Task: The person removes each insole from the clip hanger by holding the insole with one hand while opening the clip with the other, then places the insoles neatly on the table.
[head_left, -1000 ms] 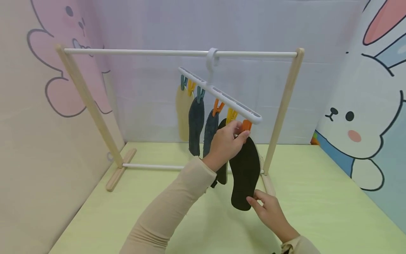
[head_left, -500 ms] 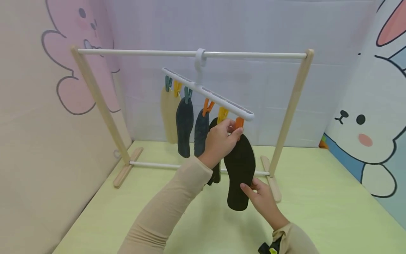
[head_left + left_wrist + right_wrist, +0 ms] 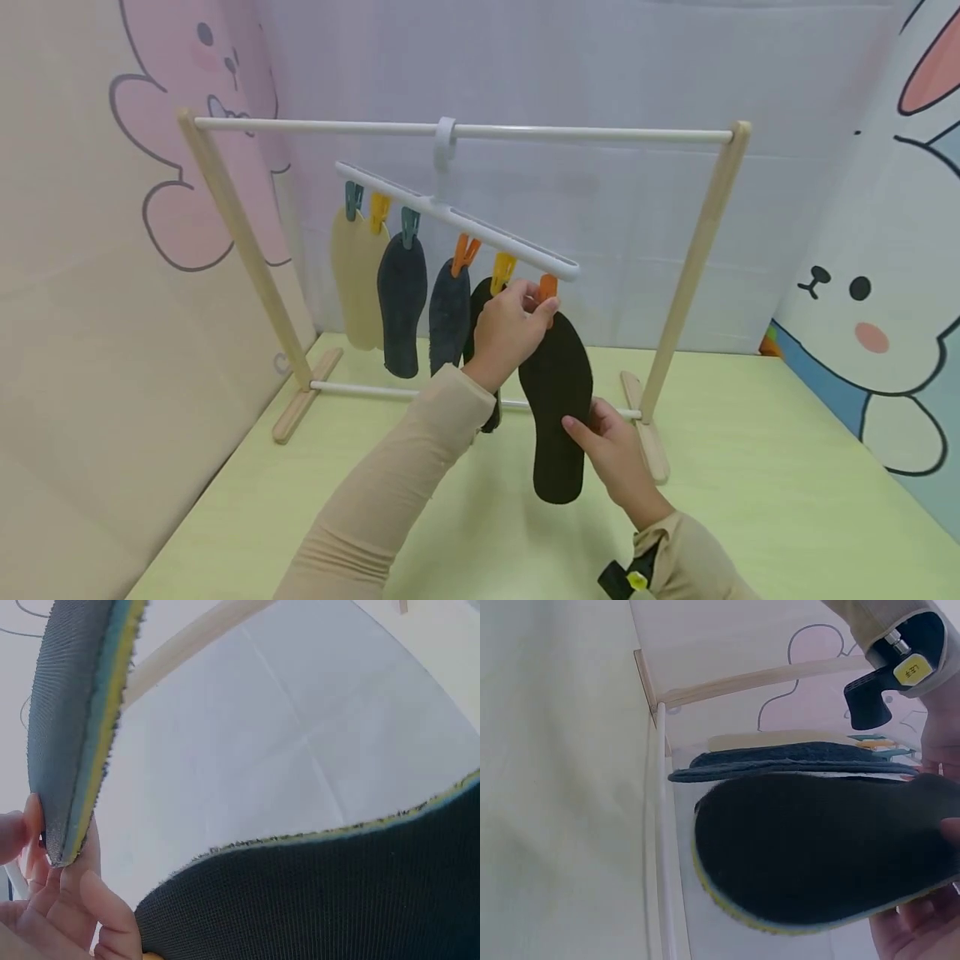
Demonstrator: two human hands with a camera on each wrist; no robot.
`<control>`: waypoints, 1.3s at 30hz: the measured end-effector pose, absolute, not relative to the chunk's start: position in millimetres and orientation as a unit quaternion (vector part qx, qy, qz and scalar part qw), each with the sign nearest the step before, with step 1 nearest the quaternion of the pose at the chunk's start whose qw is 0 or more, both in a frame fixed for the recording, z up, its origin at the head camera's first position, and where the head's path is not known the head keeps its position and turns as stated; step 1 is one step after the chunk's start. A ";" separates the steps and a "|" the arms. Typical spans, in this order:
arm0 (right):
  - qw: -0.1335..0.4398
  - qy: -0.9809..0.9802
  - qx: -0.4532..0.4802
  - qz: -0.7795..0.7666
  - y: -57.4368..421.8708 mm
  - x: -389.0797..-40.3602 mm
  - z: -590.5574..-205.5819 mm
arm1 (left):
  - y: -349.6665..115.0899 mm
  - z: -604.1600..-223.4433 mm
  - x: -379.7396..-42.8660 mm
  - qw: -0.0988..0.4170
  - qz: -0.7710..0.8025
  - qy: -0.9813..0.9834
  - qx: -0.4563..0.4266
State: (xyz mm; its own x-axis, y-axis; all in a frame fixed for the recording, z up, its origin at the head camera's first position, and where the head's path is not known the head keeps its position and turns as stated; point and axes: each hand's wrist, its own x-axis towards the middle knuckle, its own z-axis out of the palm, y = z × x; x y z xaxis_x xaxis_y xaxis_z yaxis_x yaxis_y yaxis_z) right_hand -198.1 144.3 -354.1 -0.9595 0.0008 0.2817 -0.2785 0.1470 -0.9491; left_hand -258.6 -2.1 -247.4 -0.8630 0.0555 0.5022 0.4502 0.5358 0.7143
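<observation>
A black insole hangs toe up under the orange clothespin at the near end of the white hanger. My left hand pinches this clothespin, thumb at the insole's top edge; its other fingers are partly hidden. Lower down, my right hand pinches the insole's side edge, with its thumb on the dark face and fingers behind. In the right wrist view the insole shows a yellow and blue edge. Another dark insole hangs close to the left hand in the left wrist view.
Farther along the hanger, a cream insole and dark blue insoles hang from coloured clothespins. The hanger hooks over the white rod of a wooden stand. Beneath lies a pale yellow-green table.
The hanger and its insoles have moved left in the head view, partly with the camera's shift. My right hand has moved higher along the black insole's edge. My left hand stays at the orange clothespin.
</observation>
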 end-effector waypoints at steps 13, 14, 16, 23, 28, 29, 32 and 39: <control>0.079 -0.745 0.049 0.660 149.8 -199.3 -349.2 | 8.3 -247.4 -267.4 0.170 -0.546 -0.802 -0.171; 0.078 -0.745 0.049 0.660 150.2 -199.1 -349.4 | 10.1 -248.3 -268.4 0.166 -0.559 -0.792 -0.180; 0.078 -0.744 0.050 0.662 150.9 -198.1 -349.9 | 13.3 -249.4 -270.1 0.164 -0.573 -0.777 -0.204; 0.073 -0.737 0.045 0.670 154.1 -193.9 -351.4 | 18.4 -244.5 -271.5 0.074 -0.626 -0.733 -0.256; 0.078 -0.740 0.043 0.667 157.7 -190.0 -350.8 | 20.1 -239.1 -270.6 -0.013 -0.657 -0.705 -0.268; 0.080 -0.739 0.045 0.668 158.3 -189.4 -350.5 | 20.7 -238.1 -270.5 -0.020 -0.659 -0.701 -0.271; 0.086 -0.735 0.055 0.670 159.5 -188.1 -349.7 | 21.7 -236.4 -270.3 -0.027 -0.659 -0.701 -0.271; 0.091 -0.739 0.066 0.664 161.4 -185.5 -350.0 | 23.3 -236.3 -272.1 -0.040 -0.664 -0.700 -0.261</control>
State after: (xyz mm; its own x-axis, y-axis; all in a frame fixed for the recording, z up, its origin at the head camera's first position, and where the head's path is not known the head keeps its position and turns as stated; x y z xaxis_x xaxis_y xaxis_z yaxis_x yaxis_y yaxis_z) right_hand -185.5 161.4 -350.0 -0.9747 0.0242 0.2222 -0.2183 0.1089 -0.9698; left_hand -272.1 23.3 -236.3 -0.8609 0.4183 0.2897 0.3113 -0.0174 0.9502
